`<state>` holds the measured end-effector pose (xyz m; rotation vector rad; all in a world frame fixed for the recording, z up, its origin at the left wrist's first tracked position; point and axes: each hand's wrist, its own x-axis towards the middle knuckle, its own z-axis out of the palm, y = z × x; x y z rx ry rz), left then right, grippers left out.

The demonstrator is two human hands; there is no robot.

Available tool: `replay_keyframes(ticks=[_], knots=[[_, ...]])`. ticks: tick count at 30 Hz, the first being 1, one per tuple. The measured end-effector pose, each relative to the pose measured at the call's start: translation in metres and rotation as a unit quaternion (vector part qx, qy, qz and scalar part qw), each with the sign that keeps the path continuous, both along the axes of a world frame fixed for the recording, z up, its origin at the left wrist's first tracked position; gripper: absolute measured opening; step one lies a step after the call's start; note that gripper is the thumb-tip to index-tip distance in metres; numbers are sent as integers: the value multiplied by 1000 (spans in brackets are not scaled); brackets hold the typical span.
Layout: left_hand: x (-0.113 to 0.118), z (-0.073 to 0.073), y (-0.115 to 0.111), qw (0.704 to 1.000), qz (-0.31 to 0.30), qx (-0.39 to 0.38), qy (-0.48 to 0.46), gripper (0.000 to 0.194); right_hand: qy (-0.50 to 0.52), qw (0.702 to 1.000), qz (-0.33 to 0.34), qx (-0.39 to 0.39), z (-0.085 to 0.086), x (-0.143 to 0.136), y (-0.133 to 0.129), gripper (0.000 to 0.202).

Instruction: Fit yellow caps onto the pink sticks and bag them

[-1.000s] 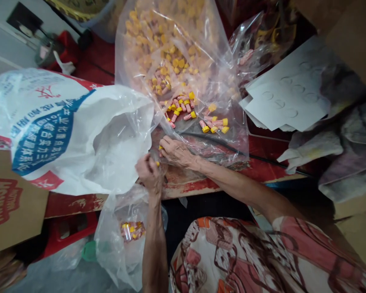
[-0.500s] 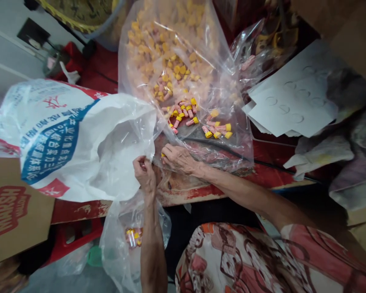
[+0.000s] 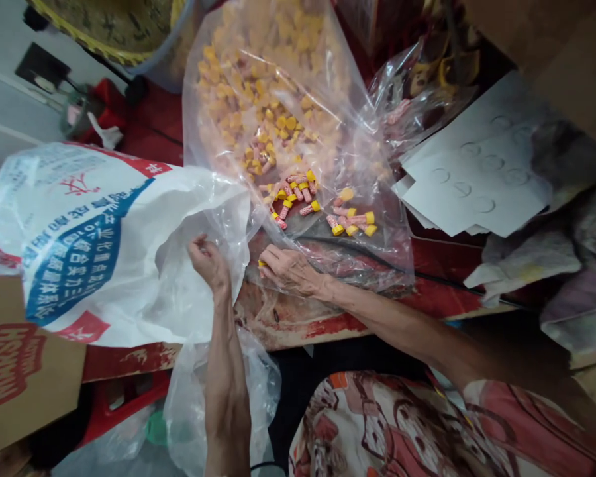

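Note:
My left hand (image 3: 209,264) is at the mouth of a white printed sack (image 3: 124,265), its fingers curled; whether it holds something is hidden. On the table edge, my right hand (image 3: 288,268) pinches a small piece with a yellow cap (image 3: 261,264). Beyond it lies a large clear plastic bag (image 3: 347,119) full of small yellow-capped tubes. Several loose tubes with pink-and-white filling (image 3: 305,192) lie at the bag's open mouth.
White papers with drawn circles (image 3: 467,179) lie at the right beside crumpled cloths (image 3: 526,252). A round tub (image 3: 169,59) stands at the back left. A cardboard box (image 3: 24,358) is at the lower left. Another clear bag (image 3: 189,397) hangs below the table edge.
My left hand has moved left, away from my right hand, into the mouth of the white sack. My right hand keeps its pinch near the table edge. The view has shifted slightly.

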<state>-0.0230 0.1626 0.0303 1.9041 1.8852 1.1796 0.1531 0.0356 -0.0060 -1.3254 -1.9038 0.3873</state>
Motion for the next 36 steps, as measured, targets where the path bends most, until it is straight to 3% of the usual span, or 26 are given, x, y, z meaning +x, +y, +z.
replay_keyframes(ticks=[2,5,8,11,15,19,22,25,29,31,34,36], knots=[[4,10,22,999,21,41,21,17,19,1000,-8,17,-1,0,0,19],[8,17,46,992,-6,-36,117,22,15,1000,-15,4,-4,-1,1,16],[4,15,53,975,-28,-123,182,18,-23,999,-14,-32,-5,-1,2,11],[-7,15,48,966,-53,-162,194,10,-22,999,-13,-20,-2,0,1,16],[-20,24,14,975,-58,-193,93,15,-12,1000,-27,-10,8,2,0,21],[-24,40,-47,986,4,-95,-137,30,-37,993,-48,-104,14,4,3,10],[-19,49,-90,964,-9,-49,-260,42,72,986,-64,-133,18,5,4,9],[-3,46,-117,941,-21,-69,-330,48,240,955,-70,-161,23,2,2,20],[22,33,-135,912,-89,-199,-349,59,398,883,-45,-247,27,-4,-3,29],[29,32,-138,905,-119,-227,-338,58,443,858,-18,-261,27,-7,-4,28],[27,37,-133,925,-107,-167,-323,51,498,830,-26,-252,23,-9,-1,29],[20,38,-126,945,-75,-107,-301,45,501,833,-54,-228,20,-9,2,27]])
